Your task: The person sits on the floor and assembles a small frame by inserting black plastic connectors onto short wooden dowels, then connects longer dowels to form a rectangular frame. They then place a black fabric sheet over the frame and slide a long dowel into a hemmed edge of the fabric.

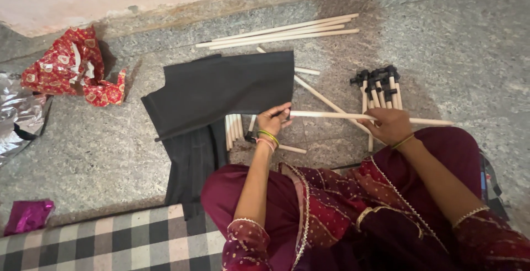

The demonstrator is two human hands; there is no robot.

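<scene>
A long white rod [331, 115] lies across in front of me, held at both ends of its middle span. My left hand [274, 118] grips it at the edge of a dark grey fabric sheet [221, 91], where the rod's end goes into the cloth. My right hand [391, 124] is closed around the same rod further right. A bundle of short white rods with black connectors [380, 86] lies just beyond my right hand. More short white rods [234, 127] show under the fabric by my left hand.
Three long white rods [281, 30] lie near the wall. Red patterned wrapping [72, 66] and silver foil [19, 113] sit at the left, a magenta foil scrap [28, 216] lower left, a checked mat [110, 243] in front. Stone floor all around.
</scene>
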